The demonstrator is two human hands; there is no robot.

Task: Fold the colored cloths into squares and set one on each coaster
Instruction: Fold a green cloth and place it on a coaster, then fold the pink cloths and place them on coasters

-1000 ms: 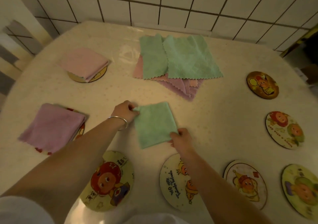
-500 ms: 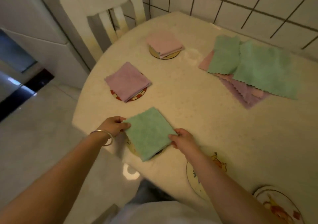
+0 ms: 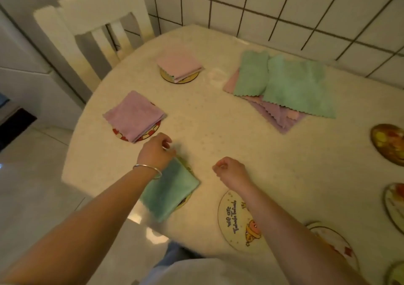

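A folded green cloth [image 3: 172,188] lay on a coaster [image 3: 185,200] at the near left edge of the cream table [image 3: 218,144], the coaster showing only as slivers at the cloth's right side. The left hand [image 3: 156,152], with a silver bangle [image 3: 148,171] at the wrist, hovered over the cloth's far corner with fingers curled; it seemed to hold nothing, though blur left that uncertain. The right hand [image 3: 231,171] was just right of the cloth, apart from it, loosely curled and empty above bare tabletop. Farther left, a folded lilac cloth [image 3: 133,116] covered a red-rimmed coaster [image 3: 150,131], and a folded pink cloth [image 3: 179,65] sat on another coaster [image 3: 175,80] beyond. Unfolded green cloths [image 3: 290,85] lay atop pink and lilac ones [image 3: 277,114] near the tiled wall [image 3: 284,11]. A cartoon coaster [image 3: 236,221] lay bare under the right forearm.
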